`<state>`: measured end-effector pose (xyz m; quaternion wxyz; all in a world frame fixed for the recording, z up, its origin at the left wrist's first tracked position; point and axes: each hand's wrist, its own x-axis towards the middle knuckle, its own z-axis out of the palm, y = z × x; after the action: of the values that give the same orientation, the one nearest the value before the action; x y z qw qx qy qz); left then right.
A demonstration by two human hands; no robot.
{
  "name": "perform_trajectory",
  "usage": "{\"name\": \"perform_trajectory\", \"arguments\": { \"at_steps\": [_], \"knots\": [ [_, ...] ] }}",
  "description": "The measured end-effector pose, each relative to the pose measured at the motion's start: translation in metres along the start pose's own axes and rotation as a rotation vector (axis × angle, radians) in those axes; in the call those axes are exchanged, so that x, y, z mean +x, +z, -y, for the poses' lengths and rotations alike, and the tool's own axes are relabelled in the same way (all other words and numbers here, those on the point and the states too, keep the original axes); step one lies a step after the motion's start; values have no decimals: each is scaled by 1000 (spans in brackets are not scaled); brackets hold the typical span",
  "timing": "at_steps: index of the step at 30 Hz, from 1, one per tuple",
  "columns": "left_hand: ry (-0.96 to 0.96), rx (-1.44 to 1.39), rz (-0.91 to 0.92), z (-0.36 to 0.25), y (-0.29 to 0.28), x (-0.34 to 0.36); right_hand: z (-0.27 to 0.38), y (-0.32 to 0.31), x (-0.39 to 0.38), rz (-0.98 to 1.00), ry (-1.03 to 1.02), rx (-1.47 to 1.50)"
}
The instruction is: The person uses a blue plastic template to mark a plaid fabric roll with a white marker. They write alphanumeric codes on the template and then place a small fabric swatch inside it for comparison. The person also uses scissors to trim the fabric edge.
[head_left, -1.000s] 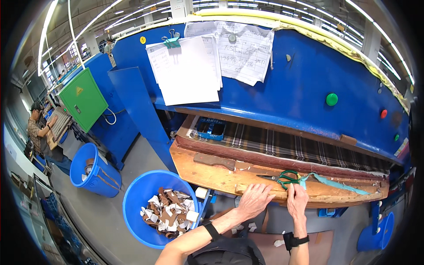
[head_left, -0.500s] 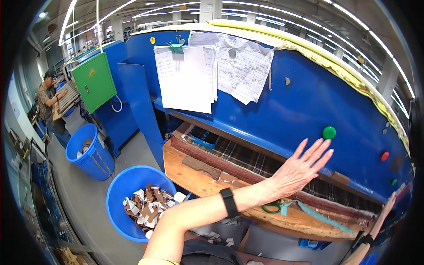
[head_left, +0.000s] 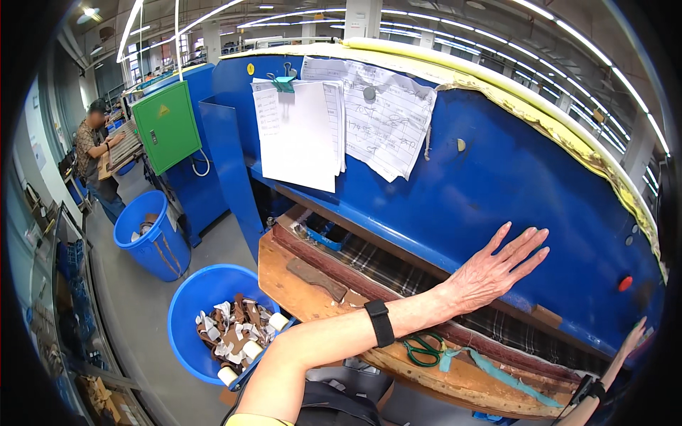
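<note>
My left hand (head_left: 490, 273) is spread against the blue machine panel (head_left: 483, 177), over the spot where a green button showed earlier. My right hand (head_left: 631, 337) reaches to the far right of the panel, fingers extended near its edge; what it touches is unclear. Below, a wooden board (head_left: 305, 259) carries green-handled scissors (head_left: 426, 353) and a teal strip (head_left: 511, 383). Behind the board lie a reddish padded edge (head_left: 462, 330) and dark plaid fabric (head_left: 376, 266) in the machine's opening. A red button (head_left: 625, 282) sits right of my left hand.
A blue bin (head_left: 186, 291) of scraps stands below left, another bin (head_left: 153, 248) farther back. A green electrical box (head_left: 167, 124) and papers (head_left: 295, 138) hang on blue surfaces. A co-worker (head_left: 99, 153) works at the far left. A blue tray (head_left: 323, 238) lies in the opening.
Both hands have left the board and scissors and risen to the panel, my left spreading its fingers, my right moving far rightward. The view has turned, and the board appears shifted left.
</note>
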<state>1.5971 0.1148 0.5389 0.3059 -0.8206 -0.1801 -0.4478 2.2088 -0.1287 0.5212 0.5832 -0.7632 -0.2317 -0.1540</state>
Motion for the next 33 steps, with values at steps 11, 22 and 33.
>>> {"name": "perform_trajectory", "arguments": {
  "at_steps": [11, 22, 33],
  "knots": [
    [-111, -411, 125, 1, -40, -15, 24, 1, 12, 4, -13, -26],
    [-487, -376, 632, -45, -111, -187, 39, -7, 23, 17, -3, -62],
    [-462, -346, 595, -34, -121, -144, 89, -1, -32, -324, -826, -165]
  ]
}}
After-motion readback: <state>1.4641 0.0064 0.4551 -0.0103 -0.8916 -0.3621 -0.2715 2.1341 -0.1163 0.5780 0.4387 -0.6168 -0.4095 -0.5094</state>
